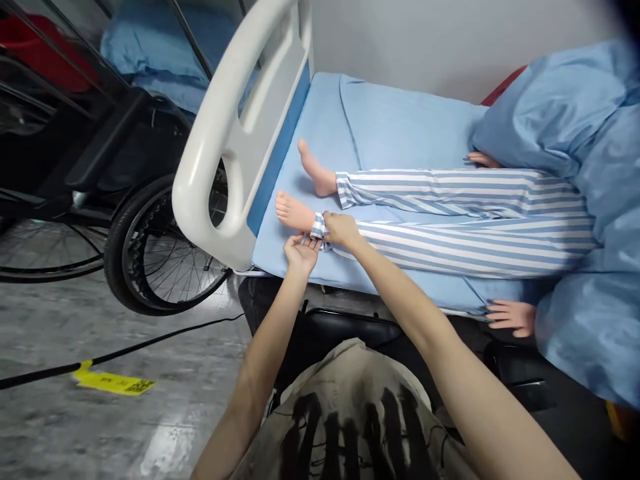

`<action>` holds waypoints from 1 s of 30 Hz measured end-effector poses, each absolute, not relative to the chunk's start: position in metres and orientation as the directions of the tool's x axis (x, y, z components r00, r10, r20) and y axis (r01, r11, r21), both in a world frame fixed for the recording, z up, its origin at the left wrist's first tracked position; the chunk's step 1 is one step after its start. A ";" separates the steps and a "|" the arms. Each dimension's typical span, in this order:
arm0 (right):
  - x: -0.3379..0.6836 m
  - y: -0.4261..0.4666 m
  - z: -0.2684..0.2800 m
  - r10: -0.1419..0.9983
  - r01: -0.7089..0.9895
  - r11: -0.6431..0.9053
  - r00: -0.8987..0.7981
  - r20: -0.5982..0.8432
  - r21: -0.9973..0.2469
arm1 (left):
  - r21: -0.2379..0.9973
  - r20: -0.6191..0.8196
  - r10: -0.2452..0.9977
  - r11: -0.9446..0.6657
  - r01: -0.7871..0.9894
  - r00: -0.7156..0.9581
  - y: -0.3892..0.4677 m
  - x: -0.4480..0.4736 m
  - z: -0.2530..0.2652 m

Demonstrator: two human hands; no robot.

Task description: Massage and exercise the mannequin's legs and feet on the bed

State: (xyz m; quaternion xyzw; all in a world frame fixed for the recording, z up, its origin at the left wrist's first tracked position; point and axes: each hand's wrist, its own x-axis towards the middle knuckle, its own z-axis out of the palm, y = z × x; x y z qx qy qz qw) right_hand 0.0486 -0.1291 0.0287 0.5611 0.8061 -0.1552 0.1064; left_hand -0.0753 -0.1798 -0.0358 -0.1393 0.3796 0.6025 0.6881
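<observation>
A mannequin-like figure lies on the bed in blue-and-white striped trousers (465,243), with its bare feet towards the footboard. My right hand (343,229) is closed over the trouser leg just above the nearer foot (295,213), its fingers wrapped on the cloth. Palm up, my left hand (302,253) reaches in from below, and its curled fingertips pinch the lower edge of the trouser cuff (319,225) at the ankle. The cuff looks bunched or folded there. The farther foot (317,172) lies behind, untouched, with its trouser leg down to the ankle.
A white footboard (210,153) rises left of the feet. Beyond it stands a wheelchair (165,247). Blue bedding (575,133) covers the figure's upper part; its hand (513,317) sticks out over the bed edge. A cable with a yellow tag (113,381) crosses the left side.
</observation>
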 end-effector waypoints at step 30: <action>0.139 -0.144 0.251 0.871 0.795 0.491 -0.433 0.232 -0.358 | 0.579 -0.033 0.999 0.033 -0.815 0.017 -0.226 -0.029 0.214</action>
